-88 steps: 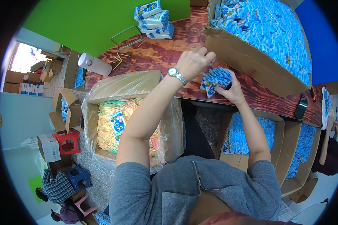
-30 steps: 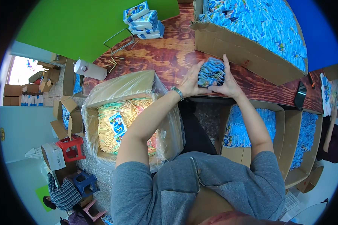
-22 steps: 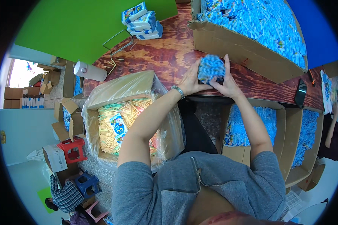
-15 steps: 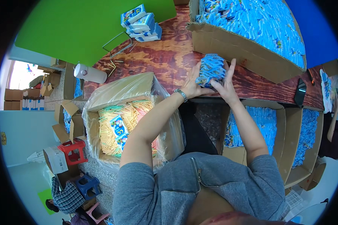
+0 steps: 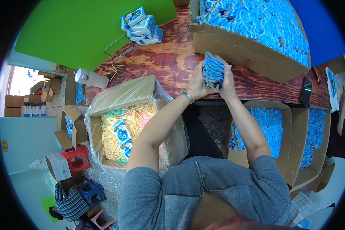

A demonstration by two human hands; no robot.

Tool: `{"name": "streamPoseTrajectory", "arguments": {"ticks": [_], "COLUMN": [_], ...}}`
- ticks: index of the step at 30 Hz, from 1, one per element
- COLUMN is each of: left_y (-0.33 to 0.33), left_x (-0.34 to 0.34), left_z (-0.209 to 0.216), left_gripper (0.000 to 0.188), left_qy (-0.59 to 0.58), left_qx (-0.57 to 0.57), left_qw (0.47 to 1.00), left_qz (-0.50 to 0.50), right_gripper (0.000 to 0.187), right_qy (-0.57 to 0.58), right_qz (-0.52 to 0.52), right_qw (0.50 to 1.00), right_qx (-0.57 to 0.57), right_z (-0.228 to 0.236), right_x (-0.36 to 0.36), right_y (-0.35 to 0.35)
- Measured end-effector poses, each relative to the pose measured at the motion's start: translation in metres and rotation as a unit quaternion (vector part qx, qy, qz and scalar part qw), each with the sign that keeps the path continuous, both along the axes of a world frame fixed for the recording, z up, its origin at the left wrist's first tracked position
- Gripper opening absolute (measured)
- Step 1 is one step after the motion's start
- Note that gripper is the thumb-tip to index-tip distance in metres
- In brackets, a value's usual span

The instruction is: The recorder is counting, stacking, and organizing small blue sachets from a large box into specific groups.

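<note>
A bundle of small blue-and-white packets [image 5: 213,71], edges stacked together, is held just above the near edge of the red-brown wooden table. My left hand [image 5: 197,82] presses it from the left, with a watch on that wrist. My right hand [image 5: 227,82] closes on its right side, so the bundle is squeezed between both palms. Just beyond it stands a large cardboard box [image 5: 245,53] filled with loose blue packets [image 5: 257,27]. To the left of my left forearm, a plastic-lined box [image 5: 128,89] holds many thin pastel sticks [image 5: 113,142] with two blue packets [image 5: 122,132] lying on top.
Stacked white-and-blue packs [image 5: 143,27] stand at the table's far left, beside a bent metal wire stand [image 5: 119,46]. A white bottle [image 5: 91,78] lies near the left edge. Below the table at right are boxes of blue packets [image 5: 266,130]. A black object [image 5: 305,92] sits at the table's right.
My hands have closed in around the bundle. My right hand's fingers, spread before, now lie against its side, and the packets are pressed into a narrower, more upright block.
</note>
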State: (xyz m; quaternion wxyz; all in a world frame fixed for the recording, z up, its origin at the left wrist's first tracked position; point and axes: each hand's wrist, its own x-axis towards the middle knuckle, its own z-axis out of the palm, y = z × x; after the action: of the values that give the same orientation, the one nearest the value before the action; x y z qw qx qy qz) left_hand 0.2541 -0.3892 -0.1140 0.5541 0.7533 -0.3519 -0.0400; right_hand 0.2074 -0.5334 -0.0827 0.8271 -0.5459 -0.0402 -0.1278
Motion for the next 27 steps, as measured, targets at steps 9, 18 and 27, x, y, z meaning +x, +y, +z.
{"name": "streamPoseTrajectory", "arguments": {"ticks": [9, 18, 27], "left_y": [0.000, 0.016, 0.023], "left_x": [-0.003, 0.003, 0.004], "left_z": [0.033, 0.031, 0.039], "left_gripper": [0.127, 0.107, 0.067], "left_qy": [-0.055, -0.021, 0.107], "left_qx": [0.067, 0.085, 0.101], "left_qw": [0.996, 0.995, 0.988], "left_qz": [0.026, -0.040, -0.042], "right_gripper": [0.092, 0.126, 0.112], "right_qy": [-0.072, -0.020, -0.090], "right_qz": [0.045, 0.030, 0.020], "right_qw": [0.993, 0.929, 0.919], "right_qx": [-0.088, -0.368, -0.383], "right_z": [0.003, 0.015, 0.003], "right_x": [-0.012, -0.004, -0.004], "right_y": [-0.029, -0.038, -0.031]}}
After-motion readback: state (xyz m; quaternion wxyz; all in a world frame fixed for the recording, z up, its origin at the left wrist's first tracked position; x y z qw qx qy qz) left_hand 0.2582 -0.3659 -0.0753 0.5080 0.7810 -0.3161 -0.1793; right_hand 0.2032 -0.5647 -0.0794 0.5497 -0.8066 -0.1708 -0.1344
